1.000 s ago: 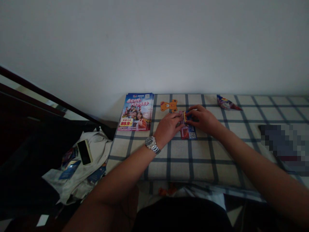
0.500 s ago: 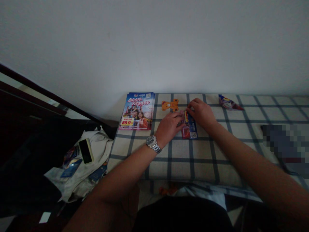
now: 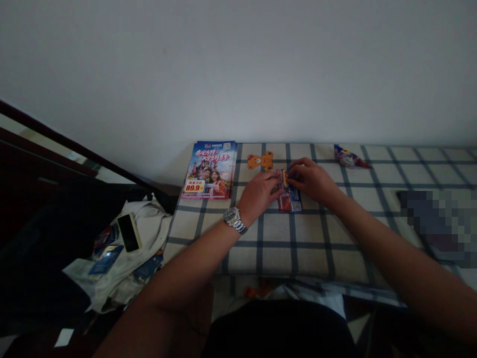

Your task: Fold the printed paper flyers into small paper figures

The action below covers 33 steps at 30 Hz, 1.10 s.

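Note:
A folded paper flyer (image 3: 290, 202), pink-red and blue with a QR code at its lower right, lies on the checked cloth between my hands. My left hand (image 3: 260, 193), wearing a metal watch (image 3: 234, 220) at the wrist, holds down the left side with its fingers on the paper. At the upper right edge, my right hand (image 3: 309, 178) has its fingertips pinched together on the flyer. An orange teddy-bear cutout (image 3: 260, 160) lies just beyond my left hand. Part of the flyer is hidden under my fingers.
A stack of printed flyers (image 3: 209, 170) lies at the left by the wall. A folded paper piece (image 3: 350, 157) lies at the back right, and a blurred-out dark object (image 3: 428, 219) further right. Left of the bed, a phone (image 3: 129, 232) rests on pale cloth (image 3: 149, 223).
My right hand has shifted slightly down on the flyer, its fingers curling closer together. My left hand keeps its place on the paper. The whole view has moved slightly.

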Each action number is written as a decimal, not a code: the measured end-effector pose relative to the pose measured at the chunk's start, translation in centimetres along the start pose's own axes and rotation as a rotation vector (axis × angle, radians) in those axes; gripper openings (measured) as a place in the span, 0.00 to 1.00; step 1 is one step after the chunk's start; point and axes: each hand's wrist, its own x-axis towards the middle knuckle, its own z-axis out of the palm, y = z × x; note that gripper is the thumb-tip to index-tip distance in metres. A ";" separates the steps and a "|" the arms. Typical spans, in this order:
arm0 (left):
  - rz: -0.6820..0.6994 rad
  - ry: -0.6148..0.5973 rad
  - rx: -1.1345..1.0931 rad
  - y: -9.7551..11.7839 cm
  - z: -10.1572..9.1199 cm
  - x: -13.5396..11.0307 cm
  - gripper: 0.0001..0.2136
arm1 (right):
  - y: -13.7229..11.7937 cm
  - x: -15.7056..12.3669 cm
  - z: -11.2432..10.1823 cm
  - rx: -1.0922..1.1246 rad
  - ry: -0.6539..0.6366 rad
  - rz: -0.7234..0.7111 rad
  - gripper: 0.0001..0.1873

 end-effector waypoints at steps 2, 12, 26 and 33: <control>0.001 0.000 0.003 0.0 0.0 0.0 0.12 | -0.1 -0.4 0.1 0.005 -0.003 -0.007 0.02; 0.006 -0.005 0.004 0.0 0.0 0.1 0.11 | -0.9 -2.0 -0.1 0.023 -0.073 -0.107 0.03; 0.008 0.004 0.010 0.0 0.1 0.1 0.12 | -2.7 -4.9 -1.1 -0.072 -0.122 -0.157 0.21; 0.007 -0.002 -0.009 0.0 0.1 0.1 0.11 | -3.3 -5.4 -1.7 -0.074 -0.134 -0.157 0.28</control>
